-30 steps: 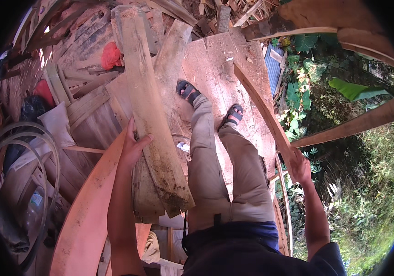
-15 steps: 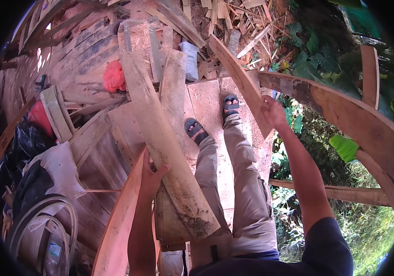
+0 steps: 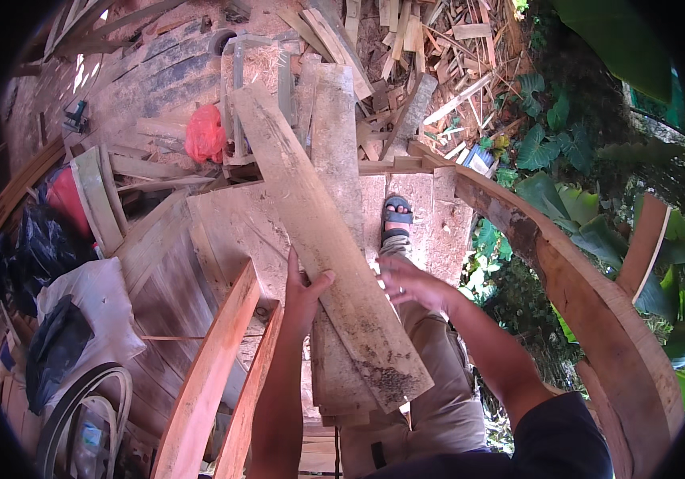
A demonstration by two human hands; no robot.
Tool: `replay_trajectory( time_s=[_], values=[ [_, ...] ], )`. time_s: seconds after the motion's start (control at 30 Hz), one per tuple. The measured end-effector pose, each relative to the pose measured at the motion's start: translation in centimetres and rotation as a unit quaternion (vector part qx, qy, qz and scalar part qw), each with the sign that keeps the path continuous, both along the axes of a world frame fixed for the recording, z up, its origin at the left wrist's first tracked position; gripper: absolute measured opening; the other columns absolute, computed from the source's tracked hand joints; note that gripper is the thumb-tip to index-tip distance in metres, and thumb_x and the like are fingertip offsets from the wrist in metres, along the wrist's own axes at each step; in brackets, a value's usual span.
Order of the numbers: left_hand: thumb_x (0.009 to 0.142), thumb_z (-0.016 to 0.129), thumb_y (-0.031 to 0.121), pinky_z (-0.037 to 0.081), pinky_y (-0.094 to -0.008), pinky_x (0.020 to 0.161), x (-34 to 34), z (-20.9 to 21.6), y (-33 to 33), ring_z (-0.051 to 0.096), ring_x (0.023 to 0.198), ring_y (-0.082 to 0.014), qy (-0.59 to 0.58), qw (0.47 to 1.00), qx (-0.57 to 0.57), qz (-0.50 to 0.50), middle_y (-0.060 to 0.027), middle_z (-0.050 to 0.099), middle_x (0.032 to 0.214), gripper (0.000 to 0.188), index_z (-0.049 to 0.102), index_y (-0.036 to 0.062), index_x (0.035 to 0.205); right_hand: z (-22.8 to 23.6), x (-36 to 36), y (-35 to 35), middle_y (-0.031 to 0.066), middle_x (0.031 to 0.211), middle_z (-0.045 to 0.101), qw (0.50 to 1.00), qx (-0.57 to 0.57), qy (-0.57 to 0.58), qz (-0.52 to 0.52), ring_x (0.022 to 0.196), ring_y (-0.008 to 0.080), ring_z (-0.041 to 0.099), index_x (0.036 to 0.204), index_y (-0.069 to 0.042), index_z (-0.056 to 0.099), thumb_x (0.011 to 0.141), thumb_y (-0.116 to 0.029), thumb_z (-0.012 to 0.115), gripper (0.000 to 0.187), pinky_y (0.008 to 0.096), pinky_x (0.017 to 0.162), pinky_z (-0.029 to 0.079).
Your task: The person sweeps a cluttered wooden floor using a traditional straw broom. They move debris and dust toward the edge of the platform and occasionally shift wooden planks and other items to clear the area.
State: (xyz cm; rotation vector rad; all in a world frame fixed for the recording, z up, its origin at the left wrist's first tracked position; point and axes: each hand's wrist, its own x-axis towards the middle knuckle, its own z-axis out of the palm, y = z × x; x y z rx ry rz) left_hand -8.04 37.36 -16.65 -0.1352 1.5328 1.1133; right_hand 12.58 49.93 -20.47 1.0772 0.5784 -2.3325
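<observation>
Steady plank (image 3: 329, 233) with left hand (image 3: 304, 297) clamped on left edge, then presumably close right hand (image 3: 420, 285), grip apart, opposite.

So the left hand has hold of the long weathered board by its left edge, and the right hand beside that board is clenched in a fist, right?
Not quite: the right hand is no fist. The head view shows it open, beside the long weathered board. The left hand does have hold of that board by its left edge.
</observation>
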Motion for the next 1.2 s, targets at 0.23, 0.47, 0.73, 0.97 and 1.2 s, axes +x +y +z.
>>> replay_trajectory(
  time_s=[0.23,0.47,0.73,0.97,1.2],
  values=[
    [0.081,0.058,-0.002,0.038,-0.0324,0.103,6.0,-2.4,2.9,0.047,0.121,-0.0212,-0.015,0.998,0.049,0.023,-0.0136,0.044,0.137,0.077,0.019,0.0026,0.148,6.2,2.9,-1.2,0.0181,0.132,0.05,0.975,-0.091,-0.044,-0.199,0.121,0.0261,0.051,0.147,0.0,0.018,0.079,-0.018,0.076,0.091,0.0379,0.101,0.042],
    [0.083,0.055,0.003,0.037,-0.0314,0.102,9.2,-4.6,2.5,0.047,0.121,-0.0206,-0.05,0.997,0.03,0.054,-0.0124,0.043,0.138,0.075,0.019,0.0037,0.149,4.8,6.3,-4.8,0.0213,0.128,0.051,0.95,-0.073,-0.159,-0.26,0.112,0.029,0.057,0.147,0.002,0.01,0.071,-0.011,0.08,0.104,0.0386,0.097,0.045],
    [0.085,0.059,0.019,0.036,-0.0343,0.102,12.1,-8.3,2.9,0.048,0.119,-0.0205,-0.162,0.981,-0.012,0.105,-0.0098,0.05,0.129,0.064,0.032,0.0037,0.141,5.3,5.8,-0.1,0.0211,0.122,0.056,0.948,0.067,-0.179,-0.253,0.111,0.0284,0.057,0.148,-0.001,0.009,0.071,-0.001,0.074,0.101,0.0378,0.096,0.044],
    [0.088,0.066,0.028,0.038,-0.0351,0.102,13.4,-9.2,6.9,0.048,0.12,-0.0226,-0.139,0.984,-0.009,0.11,-0.0135,0.05,0.129,0.067,0.032,0.0016,0.139,3.9,5.0,5.2,0.0208,0.12,0.056,0.959,0.159,-0.163,-0.169,0.107,0.0276,0.059,0.144,-0.001,0.022,0.068,0.004,0.072,0.091,0.0371,0.092,0.047],
    [0.087,0.069,0.031,0.038,-0.0369,0.104,12.2,-12.4,12.7,0.046,0.124,-0.0261,-0.08,0.99,0.04,0.112,-0.0172,0.044,0.137,0.082,0.019,0.0021,0.146,-0.7,2.8,10.3,0.0199,0.119,0.056,0.946,0.27,-0.135,-0.115,0.104,0.0274,0.06,0.142,0.003,0.025,0.065,0.003,0.072,0.09,0.0351,0.085,0.051]
  ],
)
